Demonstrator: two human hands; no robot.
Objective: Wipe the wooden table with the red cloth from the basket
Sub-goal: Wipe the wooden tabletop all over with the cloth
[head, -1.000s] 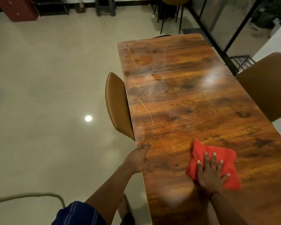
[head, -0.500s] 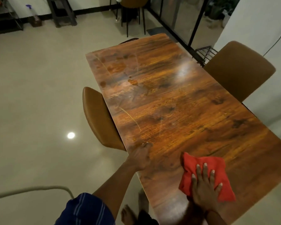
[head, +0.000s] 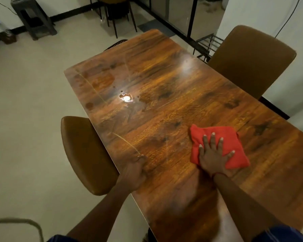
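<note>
Head view: a person leans over the tabletop (head: 164,81) with one hand on a red cloth (head: 234,147).

The right hand (head: 212,157) lies flat on the red cloth, fingers (head: 212,140) spread wide and open, pressing it down on the wood near the middle of the tabletop. The left hand (head: 135,173) grips the left edge of the tabletop, fingers curled shut around the rim. A brown chair (head: 84,154) sits tucked just beside that edge, next to the left hand. Another brown chair (head: 252,60) stands at the far right side of the tabletop. A bright spot of light (head: 126,98) shines on the wood, well apart from the cloth, with dark stains around it.
</note>
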